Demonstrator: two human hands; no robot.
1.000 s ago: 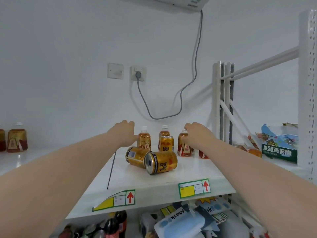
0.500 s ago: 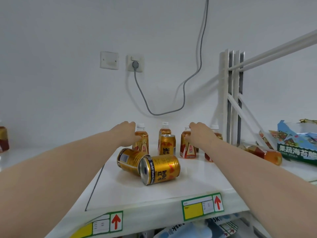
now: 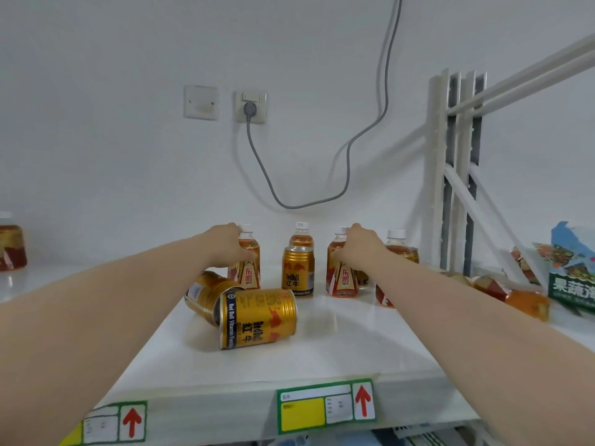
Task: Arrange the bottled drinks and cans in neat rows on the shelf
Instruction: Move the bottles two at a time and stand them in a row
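Gripping one bottle (image 3: 248,278) with the left hand (image 3: 225,247) and a second bottle (image 3: 343,281) with the right hand (image 3: 362,249), the person looks barely started: front can (image 3: 257,318) and rear can (image 3: 204,292) lie toppled on the shelf (image 3: 354,349).

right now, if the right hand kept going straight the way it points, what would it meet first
The right hand wraps the red-labelled bottle, so that comes first; behind it only the white wall seems to follow, though depth is unclear.
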